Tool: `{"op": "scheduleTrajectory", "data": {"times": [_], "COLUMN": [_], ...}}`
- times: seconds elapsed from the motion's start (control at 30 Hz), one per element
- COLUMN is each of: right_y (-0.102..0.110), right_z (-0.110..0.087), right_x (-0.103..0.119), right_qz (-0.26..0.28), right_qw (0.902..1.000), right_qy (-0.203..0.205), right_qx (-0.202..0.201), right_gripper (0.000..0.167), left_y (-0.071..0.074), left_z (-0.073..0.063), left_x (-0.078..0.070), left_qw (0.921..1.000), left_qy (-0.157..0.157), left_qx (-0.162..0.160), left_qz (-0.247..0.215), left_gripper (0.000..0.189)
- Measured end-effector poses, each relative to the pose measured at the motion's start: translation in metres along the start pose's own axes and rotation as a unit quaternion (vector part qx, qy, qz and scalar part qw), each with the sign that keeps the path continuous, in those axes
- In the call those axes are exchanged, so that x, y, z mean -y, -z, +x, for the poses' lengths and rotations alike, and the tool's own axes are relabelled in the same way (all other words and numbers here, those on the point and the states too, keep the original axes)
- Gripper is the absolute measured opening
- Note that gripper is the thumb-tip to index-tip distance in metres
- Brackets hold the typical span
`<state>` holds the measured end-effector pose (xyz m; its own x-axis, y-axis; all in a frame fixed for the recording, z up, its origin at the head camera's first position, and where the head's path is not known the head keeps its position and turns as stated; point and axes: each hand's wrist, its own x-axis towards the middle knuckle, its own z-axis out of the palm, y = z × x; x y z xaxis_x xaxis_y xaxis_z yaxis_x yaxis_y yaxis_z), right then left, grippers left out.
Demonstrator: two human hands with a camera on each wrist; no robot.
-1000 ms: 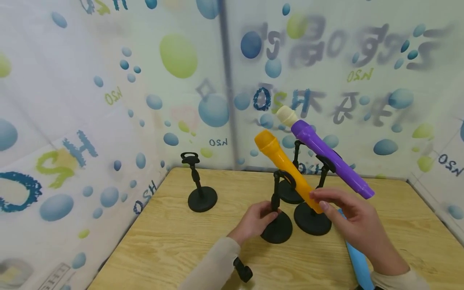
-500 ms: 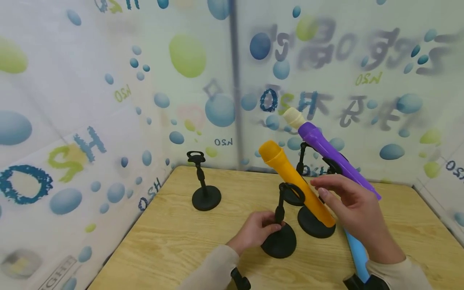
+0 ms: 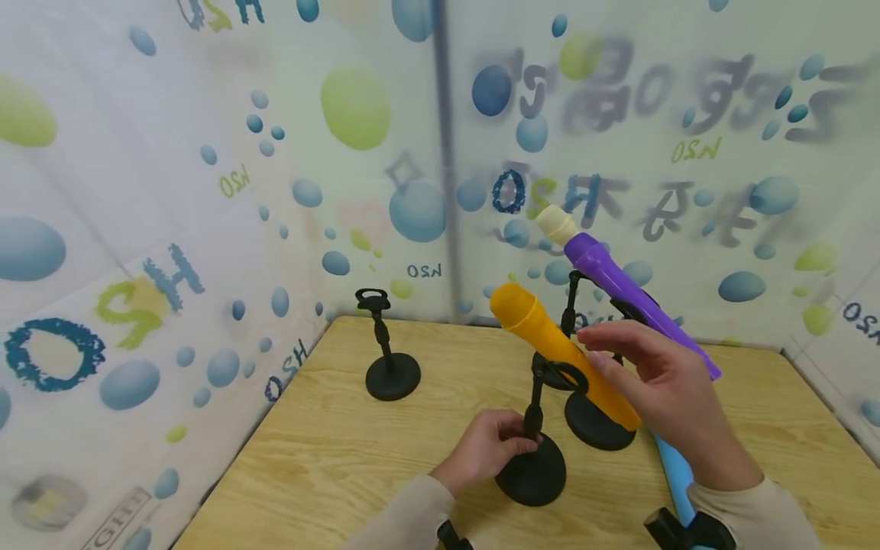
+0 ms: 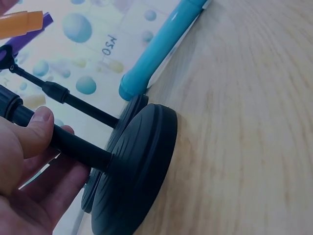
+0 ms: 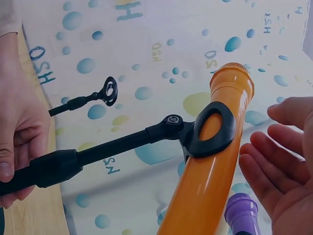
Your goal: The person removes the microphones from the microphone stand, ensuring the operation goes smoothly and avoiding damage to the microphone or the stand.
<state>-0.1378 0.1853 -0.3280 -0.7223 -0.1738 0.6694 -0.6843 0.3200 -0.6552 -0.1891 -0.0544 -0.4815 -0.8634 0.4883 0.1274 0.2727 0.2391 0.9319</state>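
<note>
Right hand [image 3: 656, 389] now off orange microphone [image 3: 550, 340], fingers relaxed; stand [image 3: 532, 477] apparently bears it, aimed at 10 o'clock; left hand [image 3: 484, 452] grips pole [image 4: 80, 152].

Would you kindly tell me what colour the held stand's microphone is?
The microphone is orange, clearest in the right wrist view.

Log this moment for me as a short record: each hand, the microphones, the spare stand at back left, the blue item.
Left hand: grips the pole of the front stand
Right hand: fingers relaxed beside the orange microphone; contact unclear
Orange microphone: tilted, head up, at the front stand's clip; how firmly seated unclear
Purple microphone: tilted, head up, farther back
Back-left stand: upright, holding no microphone
Blue tube: on the wood-grain table
</note>
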Motion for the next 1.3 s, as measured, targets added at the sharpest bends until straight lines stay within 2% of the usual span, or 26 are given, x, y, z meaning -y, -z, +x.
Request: {"op": "scheduleTrajectory", "data": {"times": [0.17,0.43,0.7,0.87,1.17,1.3], "right_y": [-0.001,-0.003,-0.007,-0.010,-0.013,-0.014], "right_z": [0.002,0.005,0.009,0.009,0.010,0.014], "right_x": [0.004,0.009,0.010,0.010,0.011,0.012], "right_qz": [0.003,-0.021,-0.022,-0.031,-0.029,-0.033], "right_qw": [0.9998,0.9988,0.9986,0.9987,0.9989,0.9985], "right_qy": [-0.014,-0.037,-0.027,-0.018,0.021,0.020], "right_qx": [0.012,0.022,0.039,0.037,0.031,0.039], "right_gripper": [0.033,0.035,0.038,0.040,0.044,0.043], "left_y": [-0.003,-0.005,-0.004,-0.004,-0.004,-0.004], "left_z": [-0.002,-0.006,-0.009,-0.011,-0.015,-0.014], "left_x": [-0.001,-0.002,-0.004,-0.005,-0.004,-0.004], "left_qw": [1.0000,0.9998,0.9998,0.9997,0.9993,0.9992], "left_qy": [0.005,0.009,0.010,0.014,0.021,0.021], "left_qx": [0.004,0.004,-0.001,0.009,0.022,0.025], "left_qz": [-0.004,-0.020,-0.019,-0.019,-0.022,-0.021], "left_gripper": [0.015,0.015,0.012,0.014,0.016,0.016]}}
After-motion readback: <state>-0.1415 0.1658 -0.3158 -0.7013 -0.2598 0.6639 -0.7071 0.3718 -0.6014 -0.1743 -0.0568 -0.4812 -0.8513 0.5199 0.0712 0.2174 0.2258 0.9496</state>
